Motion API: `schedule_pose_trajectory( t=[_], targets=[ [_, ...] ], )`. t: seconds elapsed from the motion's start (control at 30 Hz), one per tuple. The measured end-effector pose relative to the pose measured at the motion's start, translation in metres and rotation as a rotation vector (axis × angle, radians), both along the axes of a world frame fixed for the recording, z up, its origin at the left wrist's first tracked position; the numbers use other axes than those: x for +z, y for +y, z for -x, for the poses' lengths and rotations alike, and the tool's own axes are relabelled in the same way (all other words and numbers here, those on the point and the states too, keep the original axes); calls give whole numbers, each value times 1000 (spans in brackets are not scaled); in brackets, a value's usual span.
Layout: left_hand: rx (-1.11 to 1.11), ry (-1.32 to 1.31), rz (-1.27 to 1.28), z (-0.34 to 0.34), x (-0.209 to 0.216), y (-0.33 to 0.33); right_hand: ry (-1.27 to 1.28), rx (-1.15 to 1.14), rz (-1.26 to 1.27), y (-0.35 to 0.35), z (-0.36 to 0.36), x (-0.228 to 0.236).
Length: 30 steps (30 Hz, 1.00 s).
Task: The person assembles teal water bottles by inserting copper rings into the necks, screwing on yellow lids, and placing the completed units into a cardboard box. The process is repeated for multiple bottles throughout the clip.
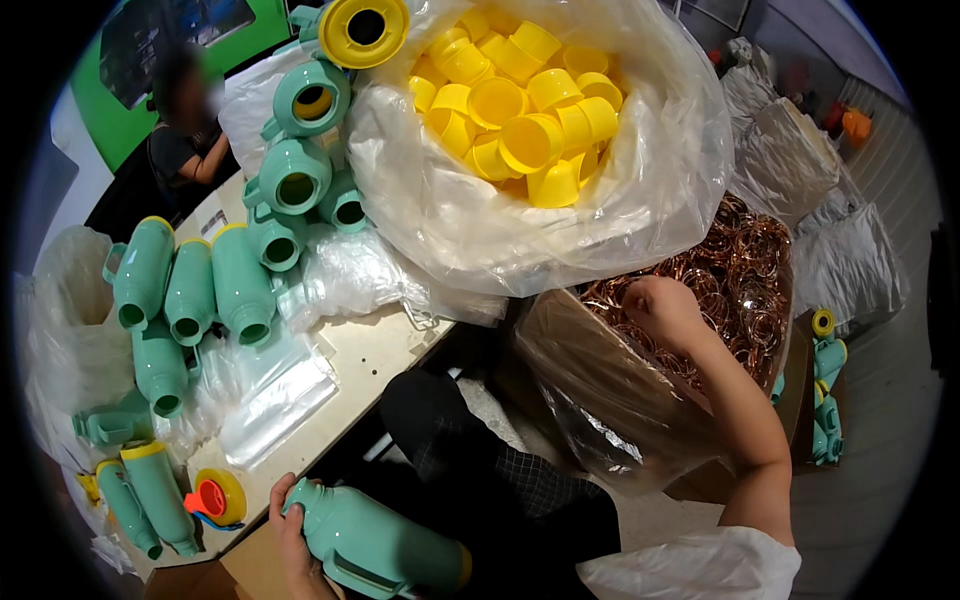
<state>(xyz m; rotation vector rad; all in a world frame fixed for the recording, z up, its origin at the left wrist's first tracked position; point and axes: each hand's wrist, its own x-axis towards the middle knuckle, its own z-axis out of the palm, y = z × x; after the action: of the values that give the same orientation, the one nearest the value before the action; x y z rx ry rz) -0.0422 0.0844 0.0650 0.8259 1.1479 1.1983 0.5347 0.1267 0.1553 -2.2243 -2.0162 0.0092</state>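
In my left hand (290, 525) is a teal plastic vacuum flask body (385, 540) with a side handle and a yellow rim. My fingers wrap round its narrow neck end, and it lies tilted over my lap. At the right, my right hand (665, 308) is curled closed over a plastic-lined box (600, 425) full of thin copper-coloured rings (745, 265). Whatever its fingers hold is hidden. Beyond that box, a large clear plastic bag (660, 225) holds many yellow plastic cups (530, 140).
Several teal flask bodies (245, 285) lie on the table (370, 350) among clear plastic bags (280, 400). Near the left edge sits a yellow and red lid (215, 497). More flasks stand in a carton (800, 400) at right. Another person (185, 130) sits at far left.
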Motion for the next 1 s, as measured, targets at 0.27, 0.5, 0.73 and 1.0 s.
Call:
schedule_pose_trajectory(
  t=[0.27,0.5,0.73,1.0],
  targets=[
    [-32,-48,-60,-20,-20,-1,944,424,-325,-2,195,-8],
    [48,129,-224,-20,4,-30,1252,1049,138,15,355,-57],
    [253,224,-122,-33,-1,-56,1672,552,156,-33,383,-117],
    [263,233,1,-30,-1,-59,1749,446,197,-32,393,-108]
  ],
)
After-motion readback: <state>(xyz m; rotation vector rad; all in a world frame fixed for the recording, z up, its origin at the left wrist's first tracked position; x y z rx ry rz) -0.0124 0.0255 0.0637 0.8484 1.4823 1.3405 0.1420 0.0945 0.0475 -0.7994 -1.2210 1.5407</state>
